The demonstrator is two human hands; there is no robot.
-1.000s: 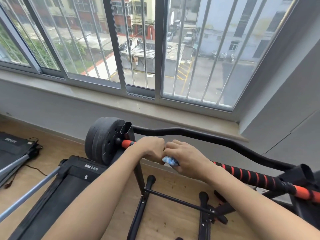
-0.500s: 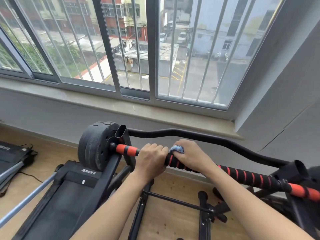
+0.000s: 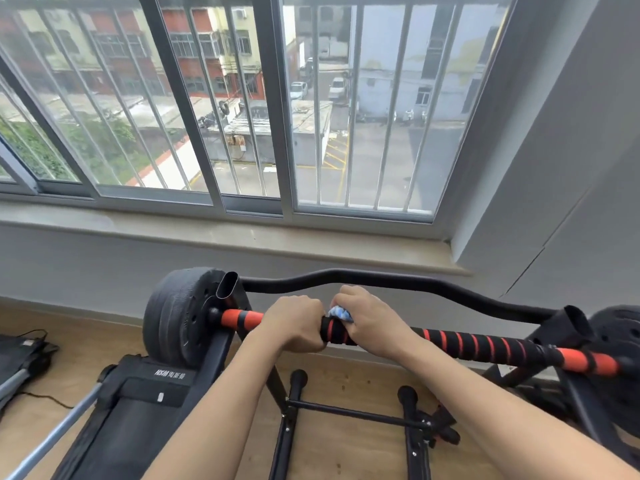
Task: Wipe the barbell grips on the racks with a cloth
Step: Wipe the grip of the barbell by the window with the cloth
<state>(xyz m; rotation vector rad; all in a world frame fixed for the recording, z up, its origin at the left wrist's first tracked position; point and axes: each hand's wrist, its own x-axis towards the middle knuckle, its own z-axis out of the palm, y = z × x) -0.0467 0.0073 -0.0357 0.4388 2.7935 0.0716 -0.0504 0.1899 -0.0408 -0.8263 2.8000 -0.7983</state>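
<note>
A barbell with a black-and-red striped foam grip lies across a black rack, with black weight plates at its left end. My left hand grips the bar just right of the orange section. Right beside it, my right hand wraps round the grip with a blue-and-white cloth pressed under its fingers; only a corner of the cloth shows.
A curved black bar runs behind the barbell. A treadmill lies at lower left, rack feet and crossbar stand on the wooden floor below. More plates sit at the far right. The windowsill and barred window are ahead.
Both hands stay side by side on the bar; the right hand has rolled over the grip with the cloth, which moved from below the hand to its top. The camera has tilted slightly.
</note>
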